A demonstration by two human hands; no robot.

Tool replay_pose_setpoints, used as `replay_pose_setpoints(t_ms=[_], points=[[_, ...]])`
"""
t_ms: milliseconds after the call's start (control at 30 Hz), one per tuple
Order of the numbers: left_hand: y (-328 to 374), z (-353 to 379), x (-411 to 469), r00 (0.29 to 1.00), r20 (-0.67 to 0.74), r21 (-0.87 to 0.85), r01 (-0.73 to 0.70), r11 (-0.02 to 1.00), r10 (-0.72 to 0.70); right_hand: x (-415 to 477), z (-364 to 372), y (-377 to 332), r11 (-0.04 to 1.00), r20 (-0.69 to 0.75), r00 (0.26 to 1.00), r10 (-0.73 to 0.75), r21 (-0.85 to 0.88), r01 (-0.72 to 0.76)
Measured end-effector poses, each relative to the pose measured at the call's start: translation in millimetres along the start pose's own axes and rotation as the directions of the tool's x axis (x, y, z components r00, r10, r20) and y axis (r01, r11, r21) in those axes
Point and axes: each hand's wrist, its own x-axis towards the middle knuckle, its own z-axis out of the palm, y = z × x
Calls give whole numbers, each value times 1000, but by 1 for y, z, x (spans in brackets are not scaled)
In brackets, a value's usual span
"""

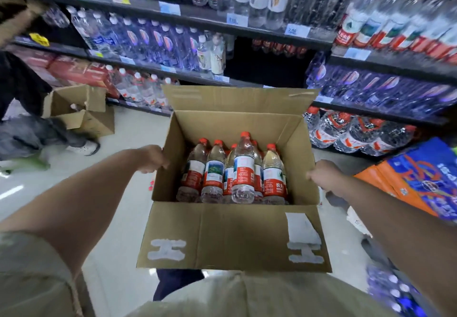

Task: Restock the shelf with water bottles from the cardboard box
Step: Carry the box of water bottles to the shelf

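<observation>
**Open box of water bottles held up in front of the drinks shelf**

Nearest to me I saw the pale olive shirt [247, 294] at the bottom of the view, with both bare forearms stretched forward. Just past it sat the cardboard box [235, 237], its near flap folded down toward me and carrying strips of white tape. My left hand [154, 158] was curled tight on the left wall of the box, and my right hand [321, 172] was closed in the same way on the right wall, so the box hung between the two, clear of the pale floor [118, 230]. Inside it stood the water bottles [243, 168], upright and packed close together, with red caps and red-and-white labels; one in the middle rose a little above the others. The far flap of the box stood up behind them.

To my right, past the forearm, lay orange and blue bags [425, 180]. To my left on the floor sat a second box [81, 109], open, and beside it the blurred legs and shoe of another person [37, 133].

Beyond the box ran the shelf [247, 30], dark boards with blue price tags on their edges. Its rows were full of bottles, blue-tinted ones to the left and right, red-labelled ones higher up. Straight ahead, one stretch of the middle row was dark and mostly bare, with a few red-labelled bottles [277, 48] far at the back
</observation>
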Motion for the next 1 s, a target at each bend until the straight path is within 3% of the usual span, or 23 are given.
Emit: replay_pose_setpoints(t_ms=[200,367,567,733,1000], points=[[54,-82,34,976,11,200,-214,956,216,-4,-8,-29,980,-115,984,137,160,-117],[102,-115,56,958,13,277,-280,919,287,11,-20,-44,958,-160,964,214,225,-175],[131,-102,103,966,33,318,-252,914,255,60,-28,-39,966,-138,964,229,156,-207],[157,-67,149,993,39,316,-119,941,113,126,-26,-17,979,-94,978,185,101,-176],[143,-24,250,998,45,363,-63,930,50,219,23,-11,980,29,980,197,8,-197]])
